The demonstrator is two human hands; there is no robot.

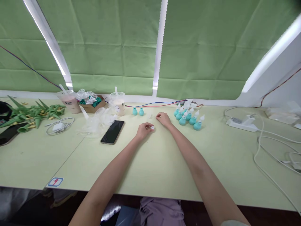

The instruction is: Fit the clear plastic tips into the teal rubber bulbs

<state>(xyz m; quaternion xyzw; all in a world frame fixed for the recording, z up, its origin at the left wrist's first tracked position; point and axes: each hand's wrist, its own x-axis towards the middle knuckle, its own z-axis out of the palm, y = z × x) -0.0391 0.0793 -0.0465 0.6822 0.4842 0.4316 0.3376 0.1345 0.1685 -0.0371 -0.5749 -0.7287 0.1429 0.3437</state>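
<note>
My left hand (pixel 144 130) pinches a small white round piece (pixel 152 128) just above the table. To its right and a little farther back, my right hand (pixel 164 119) has its fingertips drawn together; whatever they hold, if anything, is too small to make out. Between the hands and slightly behind them lie small clear pieces (pixel 150 116). Two turquoise bulbs (pixel 141 112) with open tops stand behind my left hand. Right of my right hand stands a group of several turquoise bulbs (pixel 197 126) fitted with white pointed tips.
A black phone (pixel 112 132) lies left of my left hand, beside crumpled clear plastic bags (pixel 100 121). Two drink cups (pixel 118 105) and a cardboard box (pixel 92 107) stand behind. Green pointed parts (pixel 35 114) pile up far left. A white power strip (pixel 243 124) with cables lies right.
</note>
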